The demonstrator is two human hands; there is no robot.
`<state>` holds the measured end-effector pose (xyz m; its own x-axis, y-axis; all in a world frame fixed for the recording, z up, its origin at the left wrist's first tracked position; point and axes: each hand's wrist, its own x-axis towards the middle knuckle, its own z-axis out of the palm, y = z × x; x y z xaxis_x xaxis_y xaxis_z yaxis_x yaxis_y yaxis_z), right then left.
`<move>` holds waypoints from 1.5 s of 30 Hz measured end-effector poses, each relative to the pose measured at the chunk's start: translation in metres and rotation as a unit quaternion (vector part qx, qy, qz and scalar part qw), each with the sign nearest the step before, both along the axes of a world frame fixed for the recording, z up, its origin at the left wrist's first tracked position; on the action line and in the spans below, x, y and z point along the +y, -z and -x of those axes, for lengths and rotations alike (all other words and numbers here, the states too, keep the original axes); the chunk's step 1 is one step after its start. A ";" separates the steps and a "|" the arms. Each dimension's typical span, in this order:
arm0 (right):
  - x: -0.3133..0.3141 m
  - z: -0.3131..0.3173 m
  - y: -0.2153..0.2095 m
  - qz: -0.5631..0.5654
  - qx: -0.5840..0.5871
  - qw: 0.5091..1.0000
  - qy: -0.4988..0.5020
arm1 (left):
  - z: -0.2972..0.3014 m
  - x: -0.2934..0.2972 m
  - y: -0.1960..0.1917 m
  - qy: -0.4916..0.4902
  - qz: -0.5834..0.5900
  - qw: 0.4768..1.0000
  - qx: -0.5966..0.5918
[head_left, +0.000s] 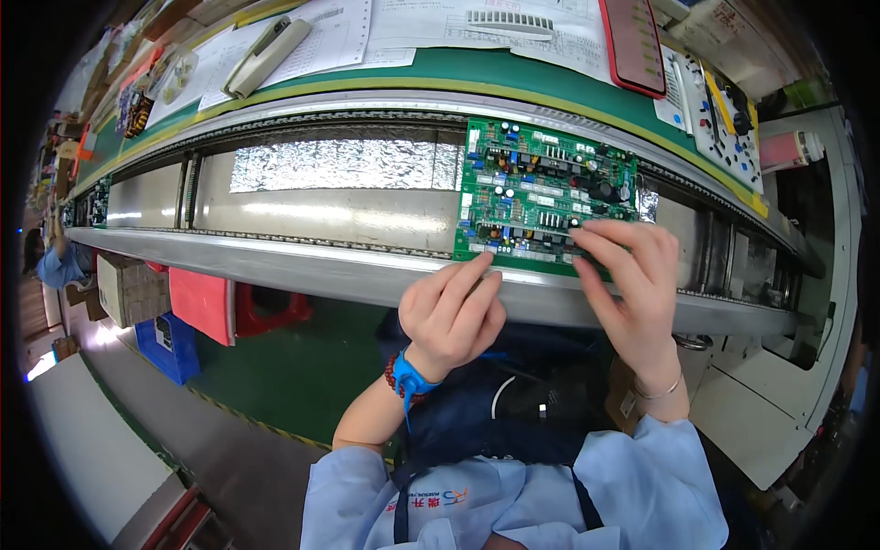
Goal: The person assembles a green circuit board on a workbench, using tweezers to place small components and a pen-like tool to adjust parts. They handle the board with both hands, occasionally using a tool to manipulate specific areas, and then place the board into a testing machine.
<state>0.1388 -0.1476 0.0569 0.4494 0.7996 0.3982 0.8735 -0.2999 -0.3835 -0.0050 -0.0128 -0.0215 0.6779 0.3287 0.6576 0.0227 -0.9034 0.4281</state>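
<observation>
A green circuit board [470, 197], crowded with blue, white and black parts, sits across the rails of a conveyor in front of me. My left hand [451, 312] is at its near left edge, fingers curled and pressed together. The fingertips touch the small parts along that edge; whether something is pinched there is too small to tell. Over the near right part of the board is my right hand [634, 275]. Its thumb and index finger are apart, tips at the board's near row of parts, and I see nothing held between them.
The conveyor's metal front rail [348, 268] runs between me and the board. Beyond lie paper sheets [403, 23], a grey handheld tool [266, 57], a white comb-like strip [510, 25] and a red-framed phone [634, 46]. A blue bin [168, 348] stands lower left; another person [62, 261] is far left.
</observation>
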 end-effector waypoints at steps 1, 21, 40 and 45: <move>0.004 0.000 -0.001 0.012 -0.011 1.000 -0.012 | 0.001 0.000 -0.001 0.005 0.006 1.000 -0.004; 0.029 0.000 0.019 -0.014 -0.069 0.997 -0.022 | -0.015 0.025 -0.032 0.010 0.053 0.998 0.030; 0.057 0.021 0.018 0.075 -0.154 0.985 0.009 | -0.019 0.031 -0.031 0.028 0.036 0.997 0.059; 0.058 0.021 0.021 0.065 -0.164 0.984 -0.003 | -0.019 0.031 -0.032 0.027 0.039 0.997 0.060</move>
